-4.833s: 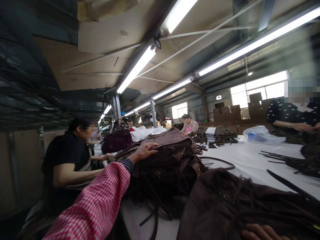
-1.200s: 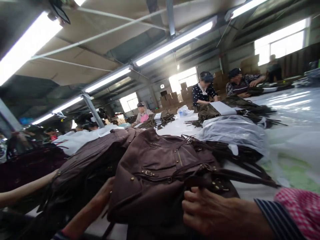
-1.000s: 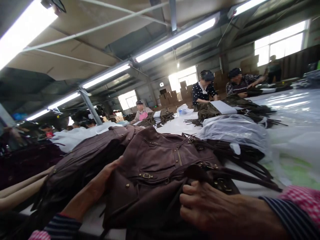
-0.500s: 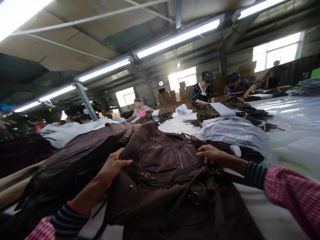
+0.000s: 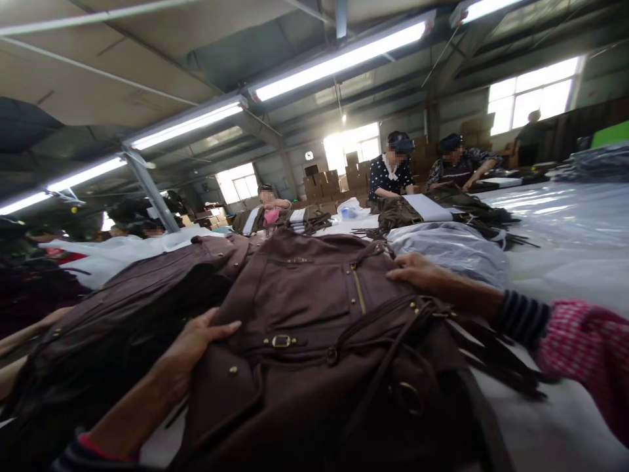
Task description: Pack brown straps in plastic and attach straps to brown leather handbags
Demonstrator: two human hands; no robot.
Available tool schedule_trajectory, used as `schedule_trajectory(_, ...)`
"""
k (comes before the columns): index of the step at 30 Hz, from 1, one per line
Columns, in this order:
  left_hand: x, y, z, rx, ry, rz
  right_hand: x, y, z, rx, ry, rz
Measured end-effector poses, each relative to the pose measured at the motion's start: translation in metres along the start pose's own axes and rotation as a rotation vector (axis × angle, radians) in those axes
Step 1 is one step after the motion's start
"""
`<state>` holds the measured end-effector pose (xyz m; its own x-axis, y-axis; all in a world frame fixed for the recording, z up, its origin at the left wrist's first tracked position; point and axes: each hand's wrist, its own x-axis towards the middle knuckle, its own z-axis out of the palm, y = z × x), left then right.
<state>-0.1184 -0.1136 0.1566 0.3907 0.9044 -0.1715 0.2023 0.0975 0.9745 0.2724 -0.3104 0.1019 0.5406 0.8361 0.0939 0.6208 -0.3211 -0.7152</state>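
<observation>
A dark brown leather-look bag point(image 5: 309, 295) with a zip, brass buckle and straps lies spread in front of me. My left hand point(image 5: 196, 344) grips its left edge, thumb on top and the other fingers hidden beneath. At the bag's upper right side, my right hand point(image 5: 417, 272) is closed on the edge, its fingers curled. Long thin straps hang off the bag's right side, below my right wrist. Another brown bag point(image 5: 147, 282) lies directly to the left.
Another person's forearms point(image 5: 34, 331) reach in at the left edge. Clear plastic bags point(image 5: 452, 246) and a pile of dark straps with white paper point(image 5: 425, 206) lie beyond my right hand. Several people work across the table, one in a polka-dot top point(image 5: 390, 177).
The bag has flattened and spread towards me, showing more of its front. Both hands still hold it, now farther apart. The view has shifted slightly.
</observation>
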Motion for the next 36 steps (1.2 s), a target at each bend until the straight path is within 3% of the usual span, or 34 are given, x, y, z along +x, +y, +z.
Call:
schedule_trajectory(3,0.008,-0.054,-0.003,0.102,-0.048,-0.067,-0.026,0.027,0.041,-0.286,-0.055,0.050)
schedule_trajectory(5,0.015,-0.070,-0.010,0.240,-0.091,-0.003,-0.037,0.035,0.060,-0.440,-0.058,0.051)
schedule_trajectory(7,0.020,-0.067,-0.018,0.502,-0.109,0.107,-0.043,0.035,0.065,-0.534,-0.074,0.019)
schedule_trajectory(9,0.020,-0.052,-0.023,0.855,-0.048,0.228,-0.045,0.030,0.063,-0.583,-0.057,-0.022)
schedule_trajectory(12,0.011,-0.021,-0.008,1.263,0.047,0.555,-0.047,0.022,0.061,-0.691,-0.033,-0.049)
schedule_trajectory(14,0.007,-0.001,0.019,1.355,0.013,0.768,-0.048,0.020,0.064,-0.730,-0.034,-0.059)
schedule_trajectory(16,0.010,0.012,0.061,1.340,-0.070,0.808,-0.049,0.021,0.068,-0.740,-0.021,-0.063)
schedule_trajectory(20,0.042,0.010,0.164,1.027,-0.348,0.689,-0.049,0.027,0.074,-0.743,0.011,-0.067)
schedule_trajectory(22,0.062,-0.002,0.211,0.824,-0.407,0.574,-0.049,0.031,0.075,-0.745,0.023,-0.072)
schedule_trajectory(24,0.076,-0.015,0.245,0.727,-0.420,0.495,-0.049,0.033,0.076,-0.736,0.032,-0.081)
schedule_trajectory(26,0.083,-0.023,0.262,0.666,-0.432,0.427,-0.048,0.035,0.078,-0.715,0.044,-0.094)
schedule_trajectory(28,0.084,-0.024,0.259,0.599,-0.464,0.363,-0.047,0.037,0.081,-0.697,0.062,-0.109)
schedule_trajectory(31,0.085,-0.018,0.224,0.521,-0.481,0.306,-0.047,0.039,0.083,-0.700,0.084,-0.136)
schedule_trajectory(33,0.089,-0.012,0.189,0.471,-0.399,0.272,-0.049,0.039,0.083,-0.709,0.090,-0.170)
schedule_trajectory(36,0.099,-0.005,0.141,0.473,-0.175,0.258,-0.051,0.034,0.073,-0.700,0.120,-0.289)
